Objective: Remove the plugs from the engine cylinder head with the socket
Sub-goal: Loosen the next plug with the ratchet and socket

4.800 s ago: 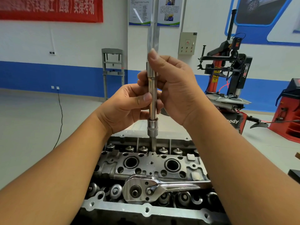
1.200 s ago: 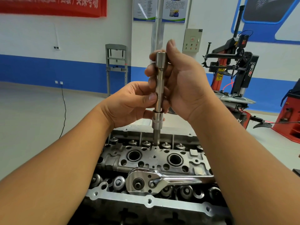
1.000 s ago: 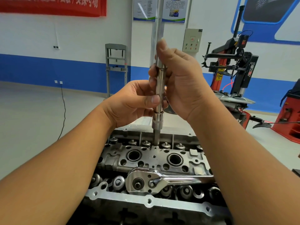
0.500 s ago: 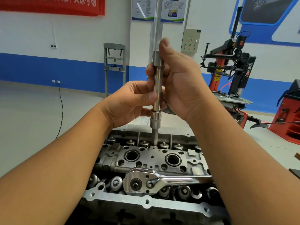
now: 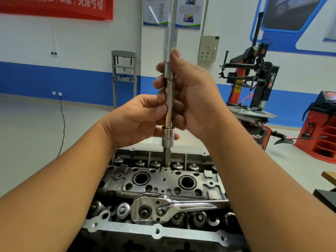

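Observation:
A grey metal cylinder head [image 5: 164,181] fills the lower middle of the head view. A chrome extension bar [image 5: 169,99] stands upright over it, with a socket [image 5: 167,138] at its lower end and a thin bit set in a hole at the head's far side. My left hand [image 5: 134,120] pinches the bar's lower part between thumb and fingers. My right hand [image 5: 192,99] grips the bar higher up, fingers curled round it. A ratchet wrench [image 5: 163,207] lies loose across the head's near side.
Two round plug wells [image 5: 141,178] [image 5: 187,182] open in the head's top face, with valve springs in rows on both sides. A tyre changer [image 5: 254,91] stands at the back right and a red machine [image 5: 321,130] at the far right. A grey frame [image 5: 124,77] stands by the wall.
My right hand's fingers have shifted round the bar's top from frame to frame, as in twisting it. The bar stays upright in the same hole. The ratchet has not moved.

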Tool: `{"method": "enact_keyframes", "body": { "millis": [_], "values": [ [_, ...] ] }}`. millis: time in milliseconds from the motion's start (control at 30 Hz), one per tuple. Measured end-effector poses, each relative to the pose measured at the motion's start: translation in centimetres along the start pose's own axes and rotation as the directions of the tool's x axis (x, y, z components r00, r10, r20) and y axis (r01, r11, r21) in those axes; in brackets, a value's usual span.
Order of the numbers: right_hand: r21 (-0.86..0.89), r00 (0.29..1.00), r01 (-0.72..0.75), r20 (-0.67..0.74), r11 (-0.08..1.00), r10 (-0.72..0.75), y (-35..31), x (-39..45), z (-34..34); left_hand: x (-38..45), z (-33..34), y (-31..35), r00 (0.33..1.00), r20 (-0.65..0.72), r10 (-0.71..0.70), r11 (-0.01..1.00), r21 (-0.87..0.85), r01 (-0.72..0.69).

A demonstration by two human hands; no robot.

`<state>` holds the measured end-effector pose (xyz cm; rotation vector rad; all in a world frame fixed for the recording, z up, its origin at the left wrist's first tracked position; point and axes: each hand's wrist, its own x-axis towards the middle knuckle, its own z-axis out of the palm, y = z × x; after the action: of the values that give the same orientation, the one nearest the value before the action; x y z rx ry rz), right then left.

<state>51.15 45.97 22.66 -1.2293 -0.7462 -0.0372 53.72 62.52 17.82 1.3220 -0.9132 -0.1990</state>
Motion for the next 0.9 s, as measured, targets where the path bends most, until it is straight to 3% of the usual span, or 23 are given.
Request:
{"method": "enact_keyframes", "body": {
  "millis": [100, 267, 467, 733, 800, 900],
  "values": [
    [-0.020, 1.000, -0.018, -0.005, 1.000, 0.018, -0.07, 0.11, -0.06, -0.03, 0.07, 0.11, 1.000, -0.001, 0.001, 0.999, 0.034, -0.001],
    [-0.118, 0.997, 0.039, -0.057, 0.992, -0.046, 0.05, 0.02, 0.01, 0.29, 0.50, 0.07, 0.991, -0.127, 0.046, 0.994, 0.108, -0.032],
    [-0.024, 1.000, 0.017, -0.018, 1.000, -0.017, -0.39, -0.29, 0.44, -0.21, 0.30, 0.09, 1.000, 0.002, -0.006, 0.999, -0.032, 0.006],
    [-0.080, 0.996, 0.042, -0.075, 0.996, -0.048, -0.32, -0.13, 0.25, 0.47, 0.51, 0.12, 0.992, -0.108, 0.059, 0.991, 0.128, -0.045],
    [-0.078, 0.996, 0.060, -0.064, 0.995, -0.065, -0.24, -0.12, 0.10, 0.47, 0.47, 0.14, 0.995, -0.087, 0.056, 0.995, 0.092, -0.048],
    [-0.020, 0.998, 0.061, 0.001, 0.998, -0.061, -0.27, -0.01, 0.20, 0.29, 0.44, -0.04, 0.999, -0.009, 0.040, 0.991, -0.126, -0.041]
  ]
}}
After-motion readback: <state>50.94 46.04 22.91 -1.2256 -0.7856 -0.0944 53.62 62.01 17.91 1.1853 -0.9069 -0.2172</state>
